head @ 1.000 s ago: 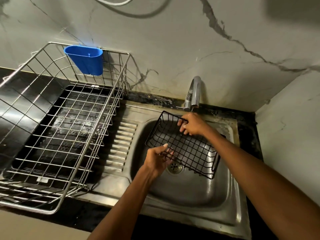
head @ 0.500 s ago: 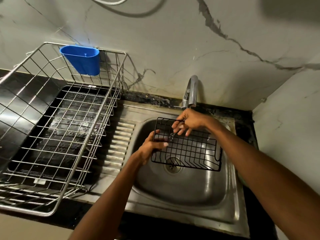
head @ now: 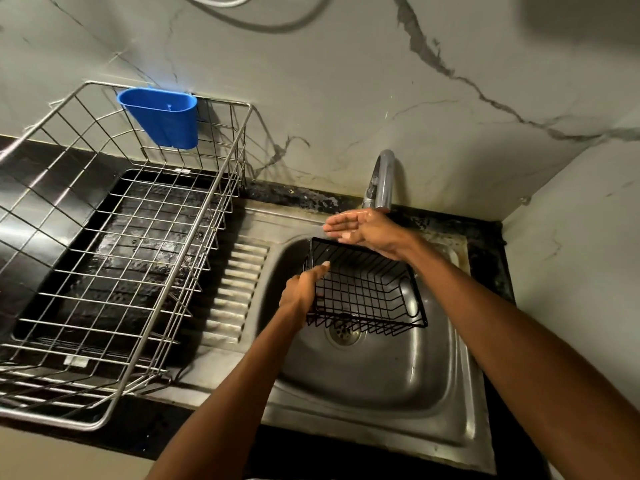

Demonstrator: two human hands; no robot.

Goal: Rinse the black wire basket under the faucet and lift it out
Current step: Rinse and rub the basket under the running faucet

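Released by the right hand [head: 367, 230], now flat and open under the faucet [head: 381, 181] at 12 o'clock, the black wire basket [head: 367, 292] is held over the sink [head: 433, 403] by the left hand [head: 301, 292], clamped on its 9 o'clock side; rinsing is judged unfinished.

The black wire basket [head: 367, 292] is thin metal wire with a dull black coat. The sink [head: 381, 382] and faucet [head: 381, 178] are shiny metal. The big rack [head: 114, 258] is shiny silver wire. The blue cup [head: 162, 117] is smooth plastic.
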